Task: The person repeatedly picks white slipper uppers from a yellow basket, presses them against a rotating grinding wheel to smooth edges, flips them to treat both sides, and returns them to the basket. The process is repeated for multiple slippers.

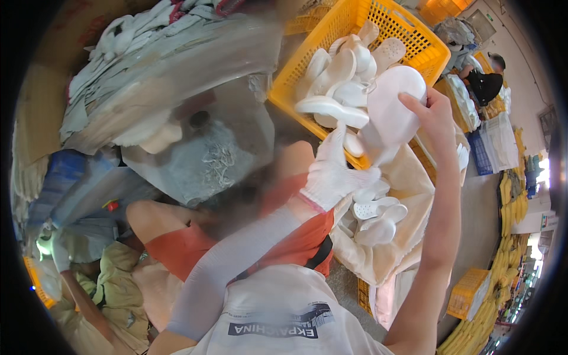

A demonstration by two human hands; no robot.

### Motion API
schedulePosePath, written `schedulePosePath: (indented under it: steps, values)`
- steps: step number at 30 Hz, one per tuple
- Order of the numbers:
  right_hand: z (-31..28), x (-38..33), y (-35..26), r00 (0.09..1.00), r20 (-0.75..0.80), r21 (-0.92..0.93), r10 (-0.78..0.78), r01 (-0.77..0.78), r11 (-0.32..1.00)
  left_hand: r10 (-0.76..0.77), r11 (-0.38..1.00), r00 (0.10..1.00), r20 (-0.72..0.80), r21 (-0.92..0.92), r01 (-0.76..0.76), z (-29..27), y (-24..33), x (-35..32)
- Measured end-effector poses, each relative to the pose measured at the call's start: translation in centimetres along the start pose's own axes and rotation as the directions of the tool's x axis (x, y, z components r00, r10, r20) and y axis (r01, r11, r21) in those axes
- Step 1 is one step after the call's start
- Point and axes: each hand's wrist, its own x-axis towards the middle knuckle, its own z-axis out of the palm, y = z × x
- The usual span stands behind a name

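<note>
My right hand [435, 118], bare, grips a white shoe sole [393, 103] by its edge, the thumb lying on its broad face. The sole is tilted over the near side of a yellow crate [355, 158]. My left hand [334, 174], in a white knit glove, is beside the sole's lower end with its fingers apart; whether it touches the sole I cannot tell. Several white soles and clog-like foam shoes [337, 74] lie heaped in the crate. More white shoe pieces [378, 222] rest in a cream cloth sack [408, 236] near my right forearm.
At left stands a grey machine-like box [236, 130] with white scraps on top, below a pile of grey-white cloth strips [142, 53]. Another person's arm [89, 305] shows at lower left. A co-worker [488, 83] is at far right, near yellow sacks [512, 222] and a crate [467, 293].
</note>
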Motion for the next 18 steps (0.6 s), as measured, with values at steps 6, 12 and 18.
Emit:
schedulePosePath:
  steps: [6,12,18]
  values:
    - [10.7,-6.0,-4.8,0.973,0.063,0.191,-0.223,0.207,0.96,-0.146,0.913,0.977,-0.157,-0.401,0.072,-4.1,2.5,-1.4]
    - [22.0,-14.5,-0.8,0.741,0.671,0.26,-0.02,-0.21,0.942,-0.498,0.082,0.863,0.083,-0.987,0.141,-15.3,-11.3,-10.3]
    - [28.2,-19.8,-11.6,0.711,0.649,-0.262,-0.269,0.541,0.799,-0.533,0.213,0.832,0.157,-0.926,0.311,-20.2,-14.1,-15.9]
